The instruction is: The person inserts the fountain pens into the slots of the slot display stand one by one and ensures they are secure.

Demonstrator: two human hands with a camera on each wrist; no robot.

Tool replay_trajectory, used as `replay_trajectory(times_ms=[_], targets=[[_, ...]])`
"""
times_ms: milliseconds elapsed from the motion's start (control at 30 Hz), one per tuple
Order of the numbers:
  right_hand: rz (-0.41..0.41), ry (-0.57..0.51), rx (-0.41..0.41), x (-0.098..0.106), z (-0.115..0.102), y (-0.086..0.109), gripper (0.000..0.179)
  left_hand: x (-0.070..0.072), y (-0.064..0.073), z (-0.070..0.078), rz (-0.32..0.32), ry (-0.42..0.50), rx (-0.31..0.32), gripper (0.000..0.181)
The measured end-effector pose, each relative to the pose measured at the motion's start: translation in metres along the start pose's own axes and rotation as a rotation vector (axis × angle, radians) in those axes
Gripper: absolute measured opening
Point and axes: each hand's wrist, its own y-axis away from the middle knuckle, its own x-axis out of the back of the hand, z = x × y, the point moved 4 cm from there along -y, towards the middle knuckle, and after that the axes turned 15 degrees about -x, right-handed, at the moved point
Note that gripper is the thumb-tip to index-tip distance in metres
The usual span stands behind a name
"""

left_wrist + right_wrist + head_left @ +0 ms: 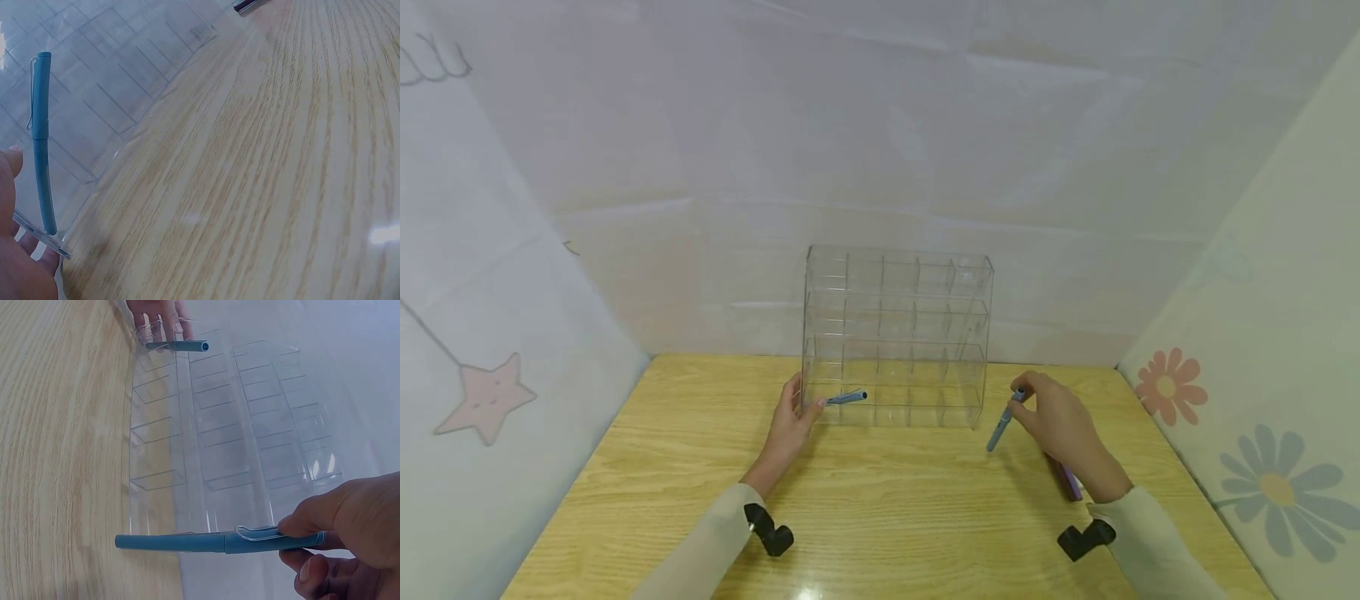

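A clear plastic organizer [897, 329] with tiered rows of small compartments stands upright toward the back of the table. My left hand [786, 437] holds its lower left corner, thumb in front and fingers around the side wall. One blue pen [40, 140] leans in the bottom row's leftmost compartment, close to the left thumb. Right of the organizer, my right hand [1063, 425] pinches a second blue pen [212, 542] between thumb and fingers at its clipped cap end. That pen slants, its other end pointing down and left, above the tabletop.
A dark purple object [1069, 482] lies on the wooden table [895, 517] partly beneath my right forearm. White cloth walls [880, 125] rise behind the table and along both sides, with flowers printed on the right one.
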Motion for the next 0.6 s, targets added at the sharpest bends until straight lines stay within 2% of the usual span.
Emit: replay_trajectory(times_ms=[600], targets=[[0.008,-0.041,0.020,-0.0004,-0.0065,0.0014,0.024,0.0000,0.0000,-0.0037,0.005,-0.008,0.009,0.077]])
